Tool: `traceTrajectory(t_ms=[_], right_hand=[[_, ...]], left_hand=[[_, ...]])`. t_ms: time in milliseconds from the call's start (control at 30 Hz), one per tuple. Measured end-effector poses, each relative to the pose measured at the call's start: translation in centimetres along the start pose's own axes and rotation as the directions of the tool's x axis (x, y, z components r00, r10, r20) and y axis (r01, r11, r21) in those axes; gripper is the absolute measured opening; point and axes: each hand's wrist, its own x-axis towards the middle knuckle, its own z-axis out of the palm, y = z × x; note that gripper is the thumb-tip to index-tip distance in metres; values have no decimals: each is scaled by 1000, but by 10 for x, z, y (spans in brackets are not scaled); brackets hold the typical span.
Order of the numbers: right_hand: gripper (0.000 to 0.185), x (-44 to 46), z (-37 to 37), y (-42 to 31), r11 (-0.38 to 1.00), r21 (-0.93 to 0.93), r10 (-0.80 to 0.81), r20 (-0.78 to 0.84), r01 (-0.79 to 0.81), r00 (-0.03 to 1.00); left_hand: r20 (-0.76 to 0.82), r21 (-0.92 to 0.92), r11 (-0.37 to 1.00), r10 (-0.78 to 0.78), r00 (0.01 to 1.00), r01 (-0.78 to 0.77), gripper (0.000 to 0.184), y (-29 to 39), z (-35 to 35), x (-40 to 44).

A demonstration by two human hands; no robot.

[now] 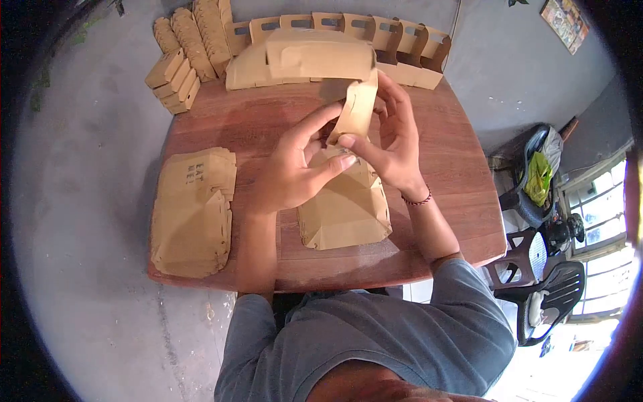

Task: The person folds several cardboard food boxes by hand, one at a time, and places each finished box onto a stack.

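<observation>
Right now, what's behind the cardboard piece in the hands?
Behind the held cardboard stands a row of cartons with cut-out handles. Their lower parts near the middle are covered, so I can't see those.

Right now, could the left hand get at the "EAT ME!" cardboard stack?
Probably yes: the stack lies uncovered on that side of the table, though the left hand must first release the carton.
</observation>
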Motion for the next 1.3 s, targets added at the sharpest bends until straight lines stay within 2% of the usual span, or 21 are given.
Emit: traceTrajectory(t_ms=[33, 67, 133, 267, 333, 367, 433, 467, 533, 567, 767, 967, 1100, 1167, 1233, 1300], right_hand=[[94, -1, 0, 0, 999, -30, 22, 12, -22, 1000], [94, 0, -1, 1, 999, -29, 22, 10, -22, 1000], [98, 1, -4, 4, 970, -239, -42, 63, 56, 997], [97, 1, -7, 0, 952, -302, -8, 129, 47, 992], [87, 2, -6, 0, 953, -301, 14, 107, 19, 994], [87, 3, -7, 0, 953, -301, 15, 107, 18, 994], [68, 6, -10, -1, 946, -319, -35, 61, 52, 998], [68, 6, -10, -3, 947, -318, -33, 63, 51, 997], [53, 7, -9, -8, 935, -354, -35, 1, 34, 999], [45, 9, -8, -8, 923, -382, -55, -14, 46, 998], [31, 6, -10, -5, 895, -427, -184, -96, 127, 978], [18, 5, -12, -9, 899, -417, -210, -139, 135, 968], [14, 6, -10, -12, 868, -477, -229, -137, 139, 964], [14, 7, -9, -10, 819, -534, -311, -105, 210, 945], [15, 5, -9, -10, 804, -551, -320, -87, 222, 943], [15, 4, -8, -11, 788, -569, -329, -67, 235, 942]], left_hand=[[16, 93, 996, 1, 1000, -3, 51, -1, -2, -1], [17, 94, 996, 0, 1000, -1, 51, 0, -5, 0], [47, 326, 945, 5, 999, -20, 63, 1, -10, 0], [53, 202, 978, -63, 997, 51, 63, 7, -17, -3], [61, 369, 929, -35, 998, 10, 59, 6, -20, -4], [60, 369, 929, -36, 998, 11, 59, 7, -20, -3], [-52, 324, 941, -85, 995, 97, 55, 10, -17, -3], [-55, 323, 941, -86, 995, 99, 55, 11, -17, -2], [-56, 233, 949, -205, 977, 212, 53, 13, -15, -1], [-59, 232, 949, -206, 977, 214, 53, 13, -14, -1], [-57, 185, 943, -269, 961, 275, 48, 11, -10, 0], [-15, 209, 925, -321, 947, 317, 47, 9, -8, -1], [-3, 209, 951, -233, 973, 228, 53, 6, -5, 1], [18, 233, 951, -211, 977, 201, 54, 6, -6, 3], [-40, 194, 943, -268, 963, 271, 46, 11, -3, 5], [-92, 207, 942, -250, 964, 264, 41, 10, -5, 6]])
